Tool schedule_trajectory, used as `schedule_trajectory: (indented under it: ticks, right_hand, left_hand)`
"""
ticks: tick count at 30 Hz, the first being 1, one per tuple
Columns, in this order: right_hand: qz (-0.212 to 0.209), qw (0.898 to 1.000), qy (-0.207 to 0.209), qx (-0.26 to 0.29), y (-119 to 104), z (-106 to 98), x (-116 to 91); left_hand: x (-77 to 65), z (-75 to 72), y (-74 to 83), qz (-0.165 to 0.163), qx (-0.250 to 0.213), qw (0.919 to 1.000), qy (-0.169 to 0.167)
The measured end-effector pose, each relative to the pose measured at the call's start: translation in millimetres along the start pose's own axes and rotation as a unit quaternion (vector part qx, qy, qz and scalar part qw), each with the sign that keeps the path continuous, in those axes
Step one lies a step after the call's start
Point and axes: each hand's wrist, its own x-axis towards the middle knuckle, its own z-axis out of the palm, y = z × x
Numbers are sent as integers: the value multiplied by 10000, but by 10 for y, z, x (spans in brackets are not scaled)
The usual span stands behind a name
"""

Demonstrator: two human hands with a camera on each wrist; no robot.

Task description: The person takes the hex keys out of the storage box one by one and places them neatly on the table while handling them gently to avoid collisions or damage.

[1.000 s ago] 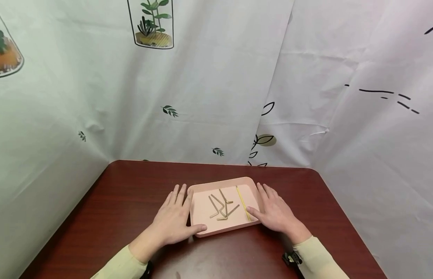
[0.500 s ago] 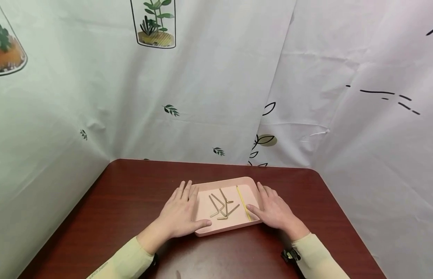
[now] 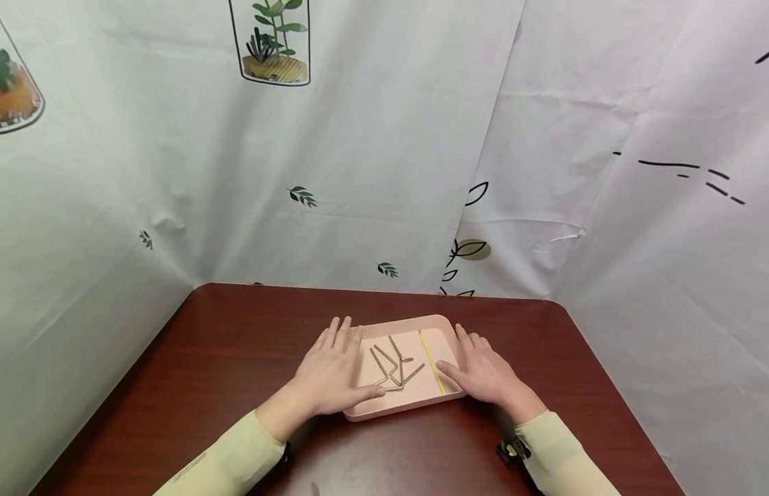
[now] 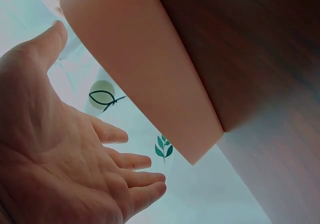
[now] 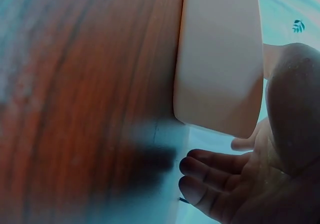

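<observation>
We see a shallow, pale-pink, rounded rectangular tray (image 3: 409, 406) on a dark red-brown table (image 3: 384, 455), its long axis running left to right, right end angled slightly away. Inside, bent brass-toned rods (image 3: 401, 372) point several ways beside a straight yellow stick (image 3: 429, 356). Our left hand (image 3: 327, 379) and right hand (image 3: 485, 372), fingers extended, flank its ends, grasping nothing.

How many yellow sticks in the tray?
1: the yellow stick lies in the pink tray, toward its right side, close to the right hand. The left hand covers part of the tray, so something there may be hidden.
</observation>
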Motion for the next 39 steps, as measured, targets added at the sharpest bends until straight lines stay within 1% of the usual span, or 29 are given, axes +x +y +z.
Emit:
schedule_trajectory:
  ticks: [9,17,24,28,32,39]
  right_hand:
    - [257,9987,-280,354,32,8,25]
    - [379,9968,-409,564,24,37,28]
    - [404,9964,-357,659,30,67,30]
    - [402,9957,-361,748,47,73,29]
    - [407,9952,-386,798,50,78,32]
    - [391,9956,-333,783,38,74,35]
  left_hand:
    - [115,-3,94,114,-29,9999,-56]
    - [160,7,145,178,63,9998,8]
    - [224,18,212,242,101,9997,-6]
    - [273,7,283,402,154,9991,-40]
    - [315,-15,369,549,55,9984,-92]
    - [421,-15,512,589,50,9982,-76]
